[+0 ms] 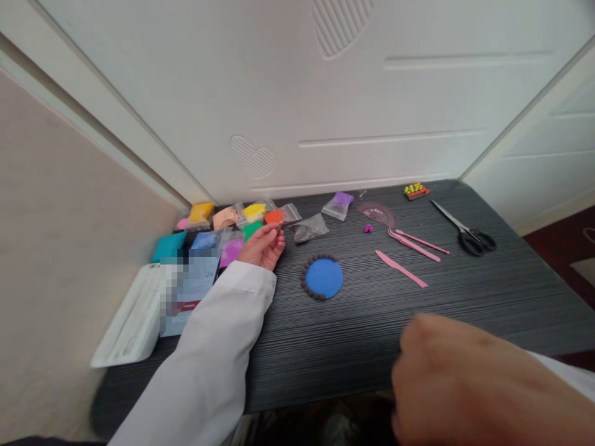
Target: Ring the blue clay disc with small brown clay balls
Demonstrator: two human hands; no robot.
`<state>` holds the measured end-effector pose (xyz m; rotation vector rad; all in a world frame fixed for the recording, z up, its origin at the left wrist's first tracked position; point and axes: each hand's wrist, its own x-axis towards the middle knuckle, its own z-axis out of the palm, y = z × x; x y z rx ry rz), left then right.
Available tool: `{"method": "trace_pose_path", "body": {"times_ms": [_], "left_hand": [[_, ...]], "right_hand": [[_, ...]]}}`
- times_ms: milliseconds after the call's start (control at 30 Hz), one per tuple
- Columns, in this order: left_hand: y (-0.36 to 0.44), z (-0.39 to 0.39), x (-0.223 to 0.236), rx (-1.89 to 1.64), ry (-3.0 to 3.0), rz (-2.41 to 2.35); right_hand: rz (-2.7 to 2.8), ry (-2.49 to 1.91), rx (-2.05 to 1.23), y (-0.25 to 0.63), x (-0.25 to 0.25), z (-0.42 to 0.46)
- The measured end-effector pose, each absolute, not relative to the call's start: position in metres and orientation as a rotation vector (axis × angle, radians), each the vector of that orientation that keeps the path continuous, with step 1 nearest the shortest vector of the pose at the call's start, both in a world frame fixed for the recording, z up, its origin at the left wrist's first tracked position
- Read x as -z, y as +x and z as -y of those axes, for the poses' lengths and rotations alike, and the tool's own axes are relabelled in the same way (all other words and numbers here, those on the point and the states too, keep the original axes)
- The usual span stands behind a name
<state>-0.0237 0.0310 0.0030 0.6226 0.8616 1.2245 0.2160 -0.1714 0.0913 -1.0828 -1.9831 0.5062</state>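
My left hand (264, 246) is among the clay bags at the back left, thumb and fingertips pinched together. What they hold, if anything, is too small to make out. Close to its fingertips lie a bag of orange-red clay (274, 216), a bag of green clay (251, 230) and a crumpled clear bag with dark contents (309, 228). Right of that hand, a flat blue clay disc (325, 277) rests on the table, with small dark brown clay balls (305, 280) along its left edge. Blurred and near the camera, my right hand (460, 378) shows its back; its fingers are hidden.
Pink modelling tools (402, 269), a clear pink protractor (377, 213) and black-handled scissors (469, 238) lie at the right. A purple clay piece (368, 228) sits mid-table. At left are a white tray (130, 316) and more clay bags (225, 218). A white panel (288, 93) stands behind.
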Motion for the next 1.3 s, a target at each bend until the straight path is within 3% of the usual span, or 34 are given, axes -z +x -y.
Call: {"method": "trace_pose_path", "body": {"times_ms": [100, 267, 367, 1300], "left_hand": [[-0.023, -0.031, -0.003, -1.229, 0.615, -0.851], [-0.023, -0.03, -0.004, -1.213, 0.591, -0.864], [-0.022, -0.029, -0.004, -1.208, 0.594, -0.89], [-0.021, -0.028, -0.007, -1.142, 0.609, -0.9]], "right_hand": [[2.124, -1.087, -0.573, 0.227, -0.096, 0.102], [2.194, -1.279, -0.624, 0.247, -0.018, 0.066], [2.22, -1.315, -0.557, 0.248, 0.0, 0.063], [2.229, -1.33, -0.46, 0.259, -0.021, 0.071]]}}
